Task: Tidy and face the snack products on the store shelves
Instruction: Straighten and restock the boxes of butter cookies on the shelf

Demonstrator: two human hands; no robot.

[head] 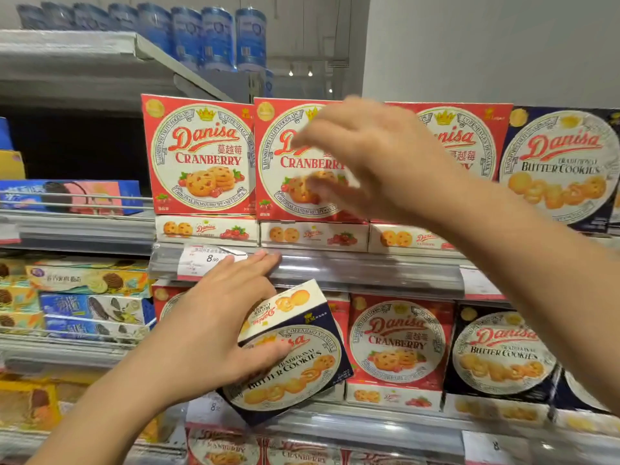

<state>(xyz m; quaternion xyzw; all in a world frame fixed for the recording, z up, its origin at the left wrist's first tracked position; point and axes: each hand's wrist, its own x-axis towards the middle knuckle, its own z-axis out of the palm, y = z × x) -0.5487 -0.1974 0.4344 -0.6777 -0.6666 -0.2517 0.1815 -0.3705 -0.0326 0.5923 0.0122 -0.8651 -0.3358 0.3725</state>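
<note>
Presently, held box: navy butter cookie box (295, 367), tilted, in front of the middle shelf's cranberry row.
Left hand: left hand (214, 323) grips that box, thumb on its face, fingers over the top edge.
Right hand: right hand (365, 159), blurred, fingers loosely spread and holding nothing, just before the upright cranberry boxes (201, 156) on the upper shelf.
Handling: likely light, stiff carton, glossy and a bit slippery; best held by opposite edges.
Where it belongs: probably the navy butter cookie stack (503, 354) at right.
In the way: price rail (352, 273) juts out; red boxes sit edge to edge.
</note>
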